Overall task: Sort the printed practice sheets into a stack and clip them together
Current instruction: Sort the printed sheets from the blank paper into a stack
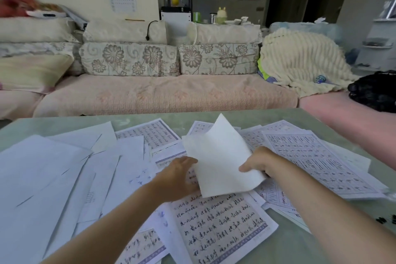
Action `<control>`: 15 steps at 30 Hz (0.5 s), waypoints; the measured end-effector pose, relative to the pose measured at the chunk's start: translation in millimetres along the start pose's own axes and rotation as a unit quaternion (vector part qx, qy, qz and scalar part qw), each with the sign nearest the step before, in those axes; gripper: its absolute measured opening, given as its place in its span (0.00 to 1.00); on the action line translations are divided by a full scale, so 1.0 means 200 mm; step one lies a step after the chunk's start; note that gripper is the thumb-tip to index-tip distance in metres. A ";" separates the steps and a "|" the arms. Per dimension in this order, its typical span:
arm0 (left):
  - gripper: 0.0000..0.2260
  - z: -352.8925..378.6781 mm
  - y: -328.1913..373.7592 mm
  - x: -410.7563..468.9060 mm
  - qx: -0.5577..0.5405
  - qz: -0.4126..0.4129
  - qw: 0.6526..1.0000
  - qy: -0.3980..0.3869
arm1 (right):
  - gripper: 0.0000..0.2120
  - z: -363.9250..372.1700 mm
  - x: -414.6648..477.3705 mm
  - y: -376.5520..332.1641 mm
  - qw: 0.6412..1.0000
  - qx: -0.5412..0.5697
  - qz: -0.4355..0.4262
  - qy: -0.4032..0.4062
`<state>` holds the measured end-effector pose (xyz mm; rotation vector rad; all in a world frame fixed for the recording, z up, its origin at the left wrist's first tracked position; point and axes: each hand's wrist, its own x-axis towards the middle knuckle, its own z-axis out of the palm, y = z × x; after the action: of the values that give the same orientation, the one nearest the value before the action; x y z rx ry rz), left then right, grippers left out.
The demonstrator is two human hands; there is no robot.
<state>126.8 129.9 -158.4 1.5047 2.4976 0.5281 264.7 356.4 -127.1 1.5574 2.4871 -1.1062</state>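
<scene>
Practice sheets (218, 227) are lying scattered across the table (300, 120). We are pinching one blank-faced sheet (220, 156) at its 3 o'clock edge with our right hand (260, 165). Our left hand (180, 176) is reaching under its 9 o'clock edge, and we cannot tell its grip.

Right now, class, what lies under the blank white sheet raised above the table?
A purple-bordered printed practice sheet lies beneath, on the pale green table. The blank white sheet covers its top edge.
</scene>
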 end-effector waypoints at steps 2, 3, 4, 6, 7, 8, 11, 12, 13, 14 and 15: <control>0.40 -0.06 -0.10 -0.04 0.034 -0.048 0.998 -0.018 | 0.29 0.00 -0.05 0.03 0.999 -0.013 -0.003 -0.036; 0.43 -0.09 -0.14 -0.07 0.052 -0.076 0.995 -0.033 | 0.27 0.01 -0.09 0.04 0.998 -0.026 -0.004 -0.056; 0.46 -0.11 -0.18 -0.09 0.060 -0.103 0.992 -0.050 | 0.26 0.01 -0.12 0.05 0.996 -0.042 -0.006 -0.074; 0.49 -0.14 -0.23 -0.12 0.057 -0.134 0.987 -0.068 | 0.33 0.04 -0.17 0.06 0.992 -0.079 -0.008 -0.093; 0.50 -0.14 -0.25 -0.14 0.060 -0.136 0.987 -0.069 | 0.37 0.05 -0.18 0.07 0.991 -0.090 -0.009 -0.096; 0.49 -0.14 -0.25 -0.14 0.068 -0.132 0.987 -0.067 | 0.39 0.06 -0.20 0.07 0.991 -0.098 -0.010 -0.095; 0.51 -0.16 -0.23 -0.14 0.059 -0.144 0.986 -0.060 | 0.43 0.11 -0.25 0.05 0.991 -0.110 -0.024 -0.075; 0.52 -0.17 -0.23 -0.13 0.043 -0.163 0.984 -0.062 | 0.46 0.13 -0.27 0.04 0.990 -0.121 -0.032 -0.059; 0.52 -0.18 -0.23 -0.12 0.028 -0.184 0.981 -0.061 | 0.48 0.16 -0.27 0.04 0.990 -0.126 -0.043 -0.044; 0.52 -0.19 -0.24 -0.11 0.014 -0.209 0.976 -0.060 | 0.47 0.17 -0.27 0.03 0.991 -0.117 -0.053 -0.032; 0.50 -0.20 -0.24 -0.10 -0.003 -0.233 0.971 -0.053 | 0.44 0.19 -0.27 0.03 0.993 -0.102 -0.059 -0.026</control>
<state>83.5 82.7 -141.2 0.8642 2.6308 0.3616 283.9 293.6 -139.1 1.3277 2.5913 -0.8565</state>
